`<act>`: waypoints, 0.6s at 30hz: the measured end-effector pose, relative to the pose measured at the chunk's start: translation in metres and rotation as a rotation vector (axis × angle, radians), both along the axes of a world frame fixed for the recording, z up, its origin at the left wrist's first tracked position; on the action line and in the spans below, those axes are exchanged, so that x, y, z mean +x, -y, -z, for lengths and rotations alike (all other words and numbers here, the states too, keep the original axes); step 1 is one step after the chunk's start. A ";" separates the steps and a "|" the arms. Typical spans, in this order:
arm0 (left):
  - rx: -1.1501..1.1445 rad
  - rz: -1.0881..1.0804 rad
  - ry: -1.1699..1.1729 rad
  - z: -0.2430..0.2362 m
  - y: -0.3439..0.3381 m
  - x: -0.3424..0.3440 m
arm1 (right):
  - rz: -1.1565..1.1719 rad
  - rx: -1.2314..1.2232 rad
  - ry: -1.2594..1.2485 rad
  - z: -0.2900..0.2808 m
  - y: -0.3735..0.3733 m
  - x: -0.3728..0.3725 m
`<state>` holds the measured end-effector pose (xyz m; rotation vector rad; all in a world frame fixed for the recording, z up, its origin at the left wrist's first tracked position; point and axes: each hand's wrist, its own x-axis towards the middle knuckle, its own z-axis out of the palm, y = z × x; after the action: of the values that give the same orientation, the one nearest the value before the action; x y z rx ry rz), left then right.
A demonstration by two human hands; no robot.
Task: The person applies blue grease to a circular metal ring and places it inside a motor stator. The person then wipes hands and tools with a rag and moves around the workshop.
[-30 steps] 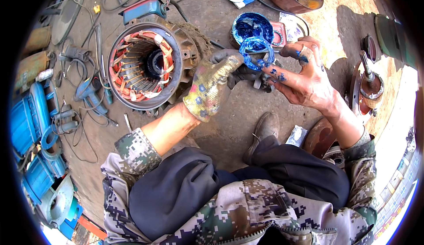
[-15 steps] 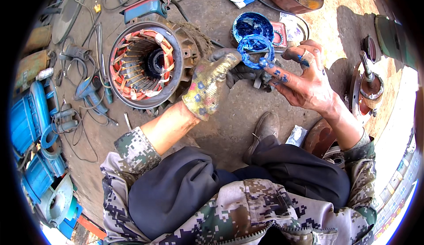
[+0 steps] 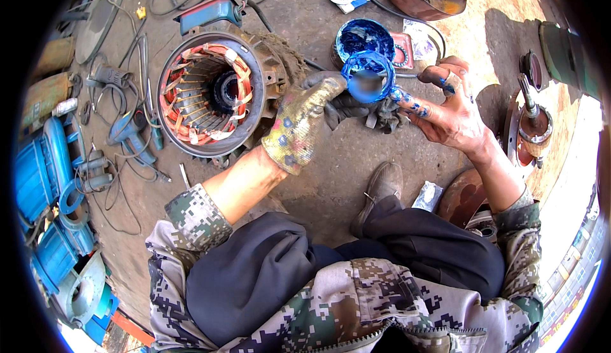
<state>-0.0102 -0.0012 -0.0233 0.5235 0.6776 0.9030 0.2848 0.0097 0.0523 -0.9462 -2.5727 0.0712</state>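
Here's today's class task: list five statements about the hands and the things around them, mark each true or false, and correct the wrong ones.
1. The left hand wears a patterned glove. True.
2. The right hand wears a glove too. False: the right hand is bare, with blue smears.
3. The ring is in the left hand's grip. True.
4. The motor housing stands on the person's right. False: the motor housing is on the left.
5. The round container holds blue paste. True.
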 end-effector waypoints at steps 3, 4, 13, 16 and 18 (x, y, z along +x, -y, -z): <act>-0.072 0.021 0.037 -0.004 0.000 0.002 | 0.011 -0.026 -0.052 0.008 -0.002 0.014; -0.095 0.026 0.061 -0.006 -0.001 0.003 | -0.002 -0.069 -0.055 0.004 -0.002 0.014; -0.174 0.142 0.237 -0.006 0.001 0.003 | -0.110 -0.311 -0.016 0.018 -0.007 0.002; -0.170 0.153 0.295 -0.019 -0.001 0.005 | -0.097 -0.333 -0.008 0.021 -0.008 0.005; -0.195 0.144 0.281 -0.023 -0.002 0.006 | -0.073 -0.330 0.020 0.022 -0.008 0.005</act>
<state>-0.0046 0.0006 -0.0004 0.2608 0.4591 0.7480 0.2897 0.0177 0.0306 -0.9663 -2.6628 0.5227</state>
